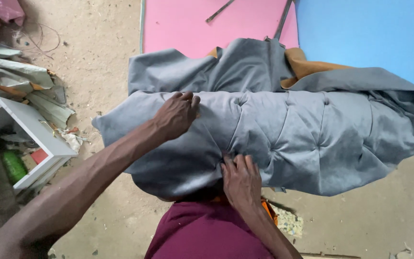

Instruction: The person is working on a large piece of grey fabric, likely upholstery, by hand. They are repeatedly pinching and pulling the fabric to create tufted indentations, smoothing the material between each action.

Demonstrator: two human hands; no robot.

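Left hand: lying palm down on the top left of the cushion, grip loose, fingers curled over the upper edge and pressing rather than clasping.

Right hand: resting on the near edge of the cushion, grip partly closed, fingertips digging into a fold of the grey cloth (whether any cloth is pinched between them cannot be told).

Cushion: grey, tufted in diamond folds, lying across the person's front above the floor, its loose cloth bunching behind and to the right. Orange foam is showing at the far edge.

Beyond: a pink sheet and a blue sheet are lying side by side.

Left: a white board is sitting among scraps, well apart from the cushion.
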